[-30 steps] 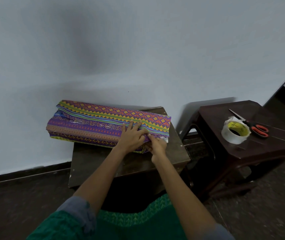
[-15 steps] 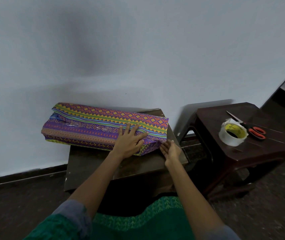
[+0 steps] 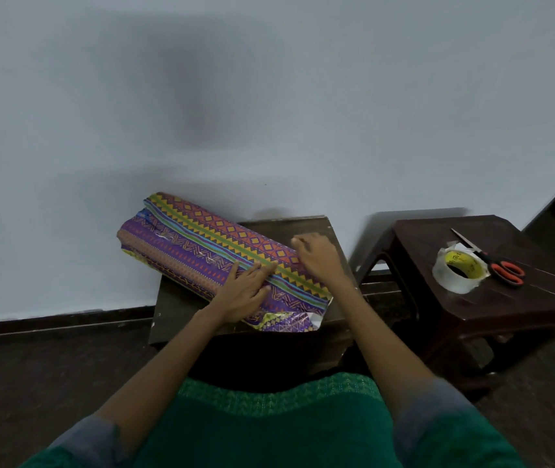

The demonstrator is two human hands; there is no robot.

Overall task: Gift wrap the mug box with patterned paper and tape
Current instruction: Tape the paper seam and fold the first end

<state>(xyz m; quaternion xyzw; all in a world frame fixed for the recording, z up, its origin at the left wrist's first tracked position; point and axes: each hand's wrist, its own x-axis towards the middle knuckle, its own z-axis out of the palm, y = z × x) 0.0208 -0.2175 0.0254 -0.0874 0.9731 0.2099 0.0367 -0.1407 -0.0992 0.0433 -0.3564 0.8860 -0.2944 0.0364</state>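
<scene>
The mug box, wrapped in bright patterned paper (image 3: pixel 201 244), lies slantwise on a small brown table (image 3: pixel 181 309), its far end sticking out past the table's left side. Clear tape strips glint on its top. My left hand (image 3: pixel 245 292) lies flat on the near part of the top, fingers straight. My right hand (image 3: pixel 316 255) rests on the box's far right edge with fingers curled over the paper there. The near end of the wrap (image 3: pixel 289 320) is crumpled and loose, with white underside showing.
A dark wooden stool (image 3: pixel 505 298) stands to the right, carrying a roll of clear tape (image 3: pixel 460 271) and orange-handled scissors (image 3: pixel 498 268). A pale wall rises directly behind the table. Dark floor surrounds both pieces of furniture.
The wrapped box has swung round, its near right end now pointing toward me. My right hand went from the table beside the box up to its far right edge. My left hand stayed on top.
</scene>
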